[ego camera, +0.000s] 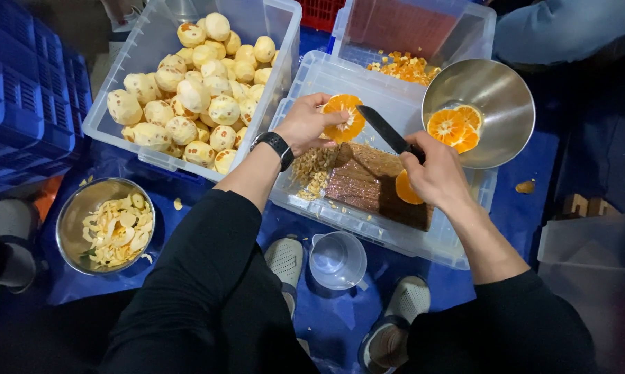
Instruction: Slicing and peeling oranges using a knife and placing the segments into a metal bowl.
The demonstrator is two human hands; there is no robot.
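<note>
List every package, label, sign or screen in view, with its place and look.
No printed packages, labels or signs show.
Black wristwatch: on the left wrist, round dark face.
Clear plastic bin: upper left, rectangular, full of pale peeled oranges.
Blue plastic crates: far left, stacked.

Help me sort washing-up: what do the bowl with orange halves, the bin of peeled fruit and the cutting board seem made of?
The bowl looks like brushed steel: grey with a soft sheen. The bin seems clear plastic, with see-through walls. The cutting board looks like brown wood, though that is less certain.
</note>
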